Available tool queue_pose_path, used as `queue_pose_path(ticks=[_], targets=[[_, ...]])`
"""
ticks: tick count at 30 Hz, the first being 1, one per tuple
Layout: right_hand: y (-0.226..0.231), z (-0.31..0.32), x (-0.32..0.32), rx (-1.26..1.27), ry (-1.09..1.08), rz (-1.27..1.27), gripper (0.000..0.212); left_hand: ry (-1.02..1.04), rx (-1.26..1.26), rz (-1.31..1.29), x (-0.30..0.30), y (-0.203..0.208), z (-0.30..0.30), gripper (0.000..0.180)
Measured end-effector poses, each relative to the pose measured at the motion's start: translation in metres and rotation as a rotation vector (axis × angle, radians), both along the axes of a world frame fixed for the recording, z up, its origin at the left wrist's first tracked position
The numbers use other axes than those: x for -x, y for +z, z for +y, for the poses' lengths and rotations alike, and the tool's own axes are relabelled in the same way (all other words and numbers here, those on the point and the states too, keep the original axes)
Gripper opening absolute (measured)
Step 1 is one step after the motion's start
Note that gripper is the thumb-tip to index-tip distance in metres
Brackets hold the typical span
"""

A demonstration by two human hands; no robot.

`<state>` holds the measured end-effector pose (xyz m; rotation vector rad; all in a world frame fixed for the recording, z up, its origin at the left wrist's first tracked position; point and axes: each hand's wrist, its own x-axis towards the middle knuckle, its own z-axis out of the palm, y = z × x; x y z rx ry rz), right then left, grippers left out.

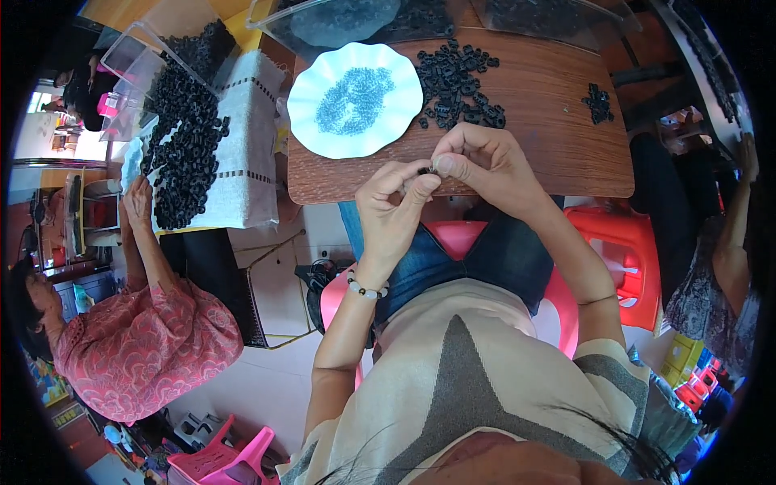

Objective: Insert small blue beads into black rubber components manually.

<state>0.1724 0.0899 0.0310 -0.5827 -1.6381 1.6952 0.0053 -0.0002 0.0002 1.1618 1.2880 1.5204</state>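
My left hand (394, 202) pinches a small black plastic part (426, 170) between thumb and fingers, just over the near edge of the wooden table (550, 153). Right beside it, my right hand (485, 166) is closed, thumb against forefinger, at the part's other side; whatever lies between those fingertips is too small to make out. Beyond my hands is a white scalloped plate (307, 133) with many tiny shiny pieces (356, 101) spread on it. A loose heap of black plastic parts (461, 85) lies to the plate's right.
A smaller cluster of black parts (598, 105) lies at the table's right. Clear plastic bins (558, 20) stand along the far edge. On the left, a person in a pink patterned top (153, 347) works at a cloth-covered table (250, 153) heaped with black parts. A red stool (630, 259) stands at right.
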Motion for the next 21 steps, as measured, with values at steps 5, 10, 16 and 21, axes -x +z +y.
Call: queue_pose_path(ticks=[5, 10, 16, 21], targets=[[-0.003, 0.001, -0.001, 0.071, 0.02, -0.054, 0.015, 0.108, -0.115, 0.258, -0.003, 0.003, 0.001, 0.035], [0.0, 0.001, 0.0, 0.143, 0.033, -0.071, 0.017, 0.131, -0.142, 0.351, -0.007, 0.002, 0.0, 0.04], [-0.007, 0.002, 0.001, 0.171, 0.033, -0.084, 0.016, 0.137, -0.157, 0.406, -0.006, -0.003, 0.0, 0.043], [-0.002, 0.006, 0.0, 0.073, -0.011, -0.072, 0.016, 0.102, -0.047, 0.371, 0.004, -0.007, -0.002, 0.04]])
